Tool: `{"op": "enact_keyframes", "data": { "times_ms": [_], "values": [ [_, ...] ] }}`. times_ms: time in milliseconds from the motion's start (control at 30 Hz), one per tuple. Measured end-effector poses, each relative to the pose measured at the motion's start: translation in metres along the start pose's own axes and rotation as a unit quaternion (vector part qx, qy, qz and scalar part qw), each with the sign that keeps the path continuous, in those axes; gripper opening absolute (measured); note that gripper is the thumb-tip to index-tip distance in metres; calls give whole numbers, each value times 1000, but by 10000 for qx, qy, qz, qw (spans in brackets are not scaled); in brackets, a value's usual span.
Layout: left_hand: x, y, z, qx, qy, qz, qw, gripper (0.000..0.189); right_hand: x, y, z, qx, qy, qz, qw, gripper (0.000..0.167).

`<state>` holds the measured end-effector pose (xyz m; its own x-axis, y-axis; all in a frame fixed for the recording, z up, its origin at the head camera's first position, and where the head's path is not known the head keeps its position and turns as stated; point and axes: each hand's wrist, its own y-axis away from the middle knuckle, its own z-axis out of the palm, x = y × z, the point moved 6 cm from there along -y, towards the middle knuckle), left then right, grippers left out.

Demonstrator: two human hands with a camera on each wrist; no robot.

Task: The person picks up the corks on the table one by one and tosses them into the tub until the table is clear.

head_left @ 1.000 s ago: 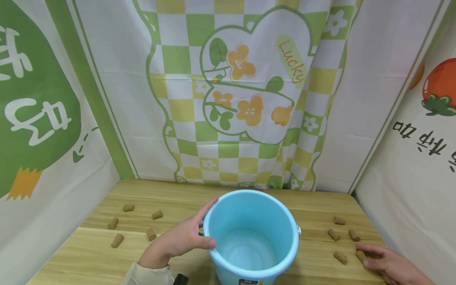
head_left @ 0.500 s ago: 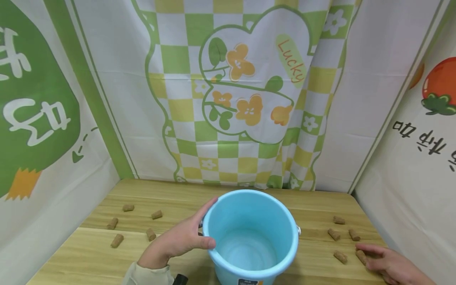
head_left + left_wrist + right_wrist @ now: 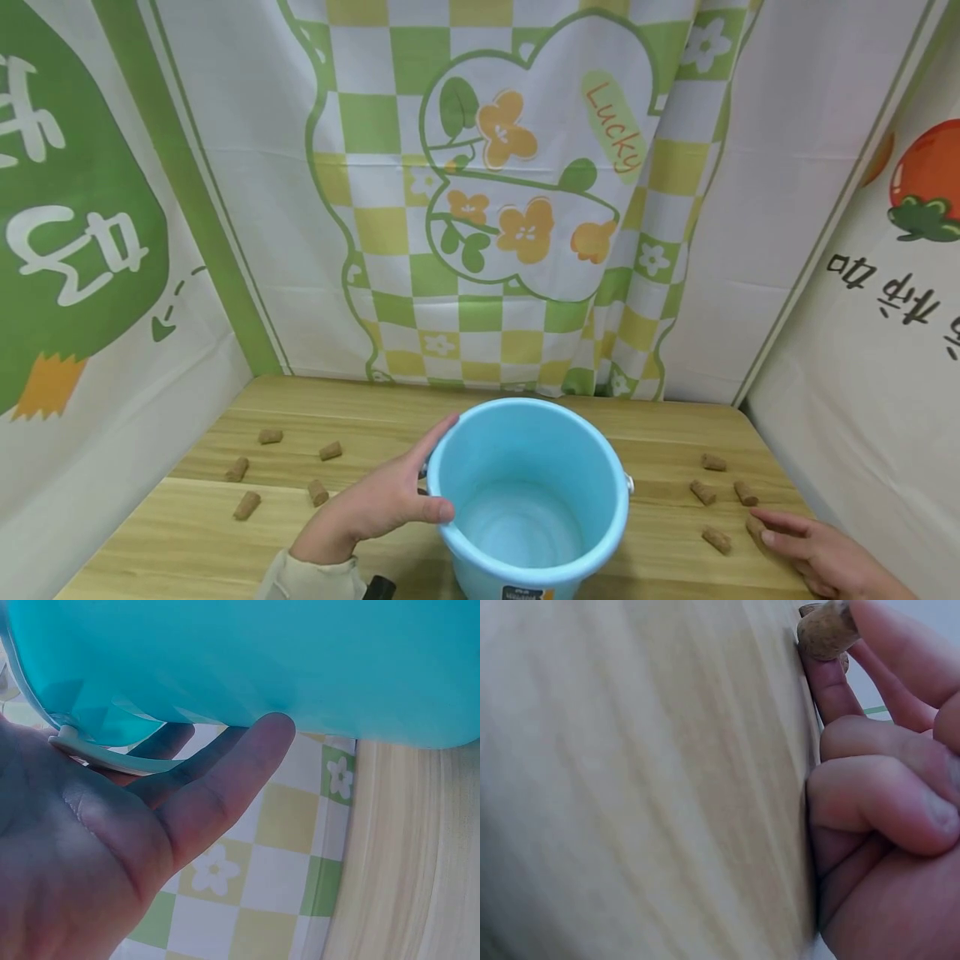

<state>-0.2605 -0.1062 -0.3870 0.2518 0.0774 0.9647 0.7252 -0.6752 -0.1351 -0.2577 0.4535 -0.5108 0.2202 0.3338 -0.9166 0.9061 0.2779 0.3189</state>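
Brown corks (image 3: 318, 493), five of them, lie scattered on the wooden desk (image 3: 390, 408) at the lower left of my head feed, their long axes pointing various ways. Next I see the person's left hand (image 3: 386, 504) gripping the single blue bucket (image 3: 521, 450) at lower centre, thumb over the rim, fingers spread against the outer wall. The bucket stands upright, mouth up. At lower right I count four more loose corks (image 3: 703, 492), left of the right hand (image 3: 828, 554). It pinches one held cork (image 3: 754, 527) between thumb and forefinger, parted only by its thickness; the cork slants lengthwise, free end towards upper left.
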Motion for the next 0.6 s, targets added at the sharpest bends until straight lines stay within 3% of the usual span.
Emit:
{"op": "enact_keyframes", "data": {
  "times_ms": [133,600],
  "values": [
    [0,0,0,-12,-2,15,10000,115,2,0,-1,188,-80,187,9996,71],
    [1,1,-1,40,-172,15,9998,112,3,-2,0,-199,-703,101,9973,62]
  ]
}}
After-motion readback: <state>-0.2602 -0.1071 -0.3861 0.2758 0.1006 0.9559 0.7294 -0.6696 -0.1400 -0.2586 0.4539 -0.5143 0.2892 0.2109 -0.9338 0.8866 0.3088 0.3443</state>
